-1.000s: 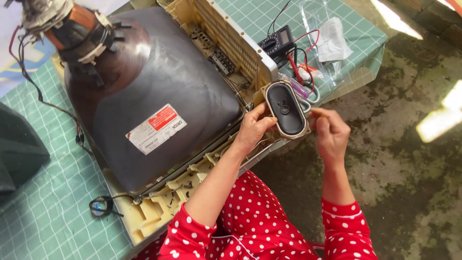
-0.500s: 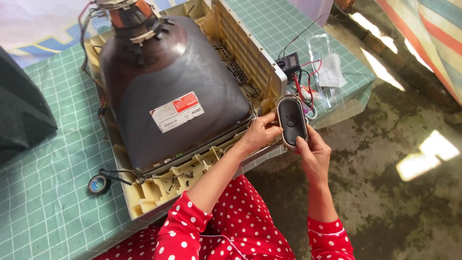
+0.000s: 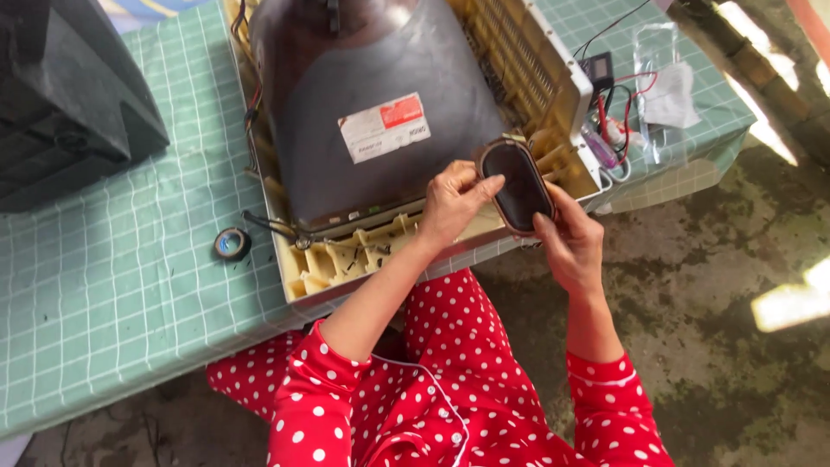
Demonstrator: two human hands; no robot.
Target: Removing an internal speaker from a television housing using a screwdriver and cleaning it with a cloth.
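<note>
Head view: both hands hold an oval speaker [image 3: 519, 186] just above the near right corner of an opened television chassis [image 3: 562, 95]. Left hand [image 3: 451, 203] grips the speaker's left edge, fingers [image 3: 478, 188] curled narrow around the rim, thumb on top. Right hand [image 3: 571, 242] supports the lower right edge, fingers closed on the rim from below. Speaker's dark face points up toward the camera, long axis tilted slightly to the right.

Chassis lies on a tabletop [image 3: 112, 294] covered in green checked cloth. A large grey picture tube [image 3: 380, 95] sits inside it, with a white and red label [image 3: 383, 127] on its near slope. Cream plastic ribs [image 3: 346, 259] show along the near side of the chassis.

A tape roll [image 3: 232, 244] lies on the cloth left of the chassis, just beside it. A black housing [image 3: 69, 95] occupies the far left. Red and black wires [image 3: 618, 112] and a clear bag [image 3: 666, 86] lie right of the chassis. Both sleeves [image 3: 328, 389] are red with white dots.
</note>
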